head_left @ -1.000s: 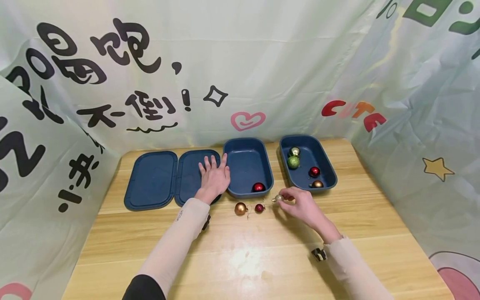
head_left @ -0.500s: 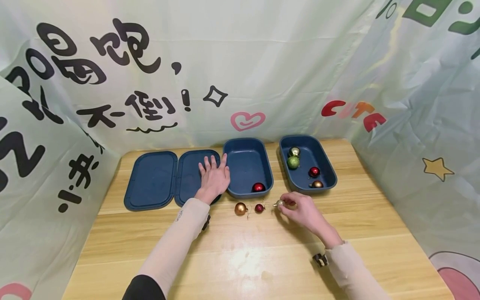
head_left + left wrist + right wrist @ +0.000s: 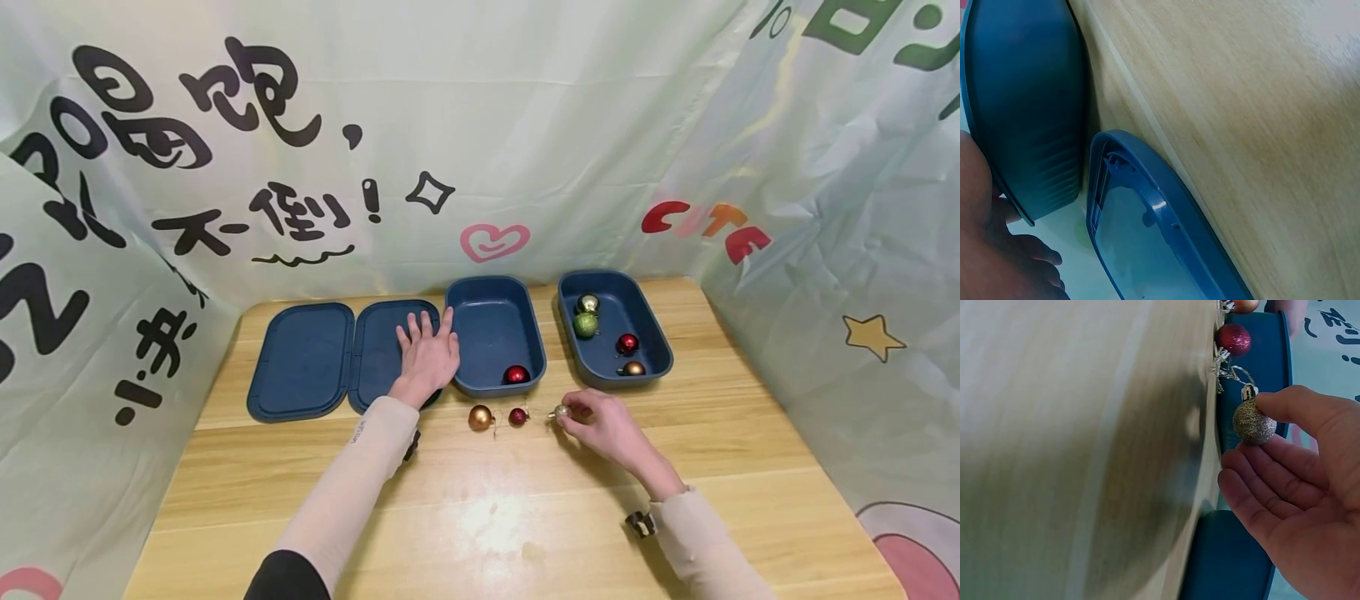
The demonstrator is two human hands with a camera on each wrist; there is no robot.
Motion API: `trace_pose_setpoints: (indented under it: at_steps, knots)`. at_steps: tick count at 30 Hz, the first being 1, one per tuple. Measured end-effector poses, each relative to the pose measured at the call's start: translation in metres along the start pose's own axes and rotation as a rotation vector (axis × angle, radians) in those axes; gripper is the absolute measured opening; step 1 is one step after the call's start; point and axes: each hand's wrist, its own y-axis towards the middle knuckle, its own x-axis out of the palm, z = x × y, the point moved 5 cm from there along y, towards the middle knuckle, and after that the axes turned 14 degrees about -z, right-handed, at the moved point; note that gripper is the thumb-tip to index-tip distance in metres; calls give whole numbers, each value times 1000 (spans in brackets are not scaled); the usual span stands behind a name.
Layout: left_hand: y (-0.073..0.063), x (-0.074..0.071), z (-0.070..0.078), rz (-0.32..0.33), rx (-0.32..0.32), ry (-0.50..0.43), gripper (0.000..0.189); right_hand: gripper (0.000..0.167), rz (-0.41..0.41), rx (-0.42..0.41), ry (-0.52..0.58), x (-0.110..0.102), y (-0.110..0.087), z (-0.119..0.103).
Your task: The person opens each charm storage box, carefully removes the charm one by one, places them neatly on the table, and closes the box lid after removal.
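My right hand (image 3: 607, 425) pinches a small gold glitter bauble (image 3: 1254, 422) between thumb and fingers, low over the table just in front of the two boxes. To its left lie a small dark red bauble (image 3: 518, 417) and a larger copper bauble (image 3: 481, 417), with strings attached. Spread-fingered, my left hand (image 3: 429, 358) is over the right-hand blue lid (image 3: 375, 350), its thumb side at the left rim of the middle blue box (image 3: 495, 321). Whether it presses the lid or only the rim I cannot tell. One shiny red bauble (image 3: 517, 375) sits in that box's front corner.
At the right stands a second blue box (image 3: 637, 312) with a pale gold bauble (image 3: 588, 304), a green one (image 3: 586, 325), a red one (image 3: 627, 344) and a copper one (image 3: 633, 368). Another blue lid (image 3: 303, 358) lies far left. A printed cloth (image 3: 570, 133) surrounds the wooden table (image 3: 480, 533).
My right hand has come slightly toward the table's front with the gold glitter bauble, now level with the two loose ones. The left hand has stayed in place.
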Motion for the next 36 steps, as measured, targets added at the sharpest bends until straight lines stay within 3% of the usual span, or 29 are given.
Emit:
trace_pose_setpoints:
  at_steps: [15,36]
  knots:
    - [0,1,0,5,-2,2,58,19,-22,-6,-2,6,2,5]
    - [-1,0,-1,-9,-2,-21,58,18,-57,51,24,10,4,9]
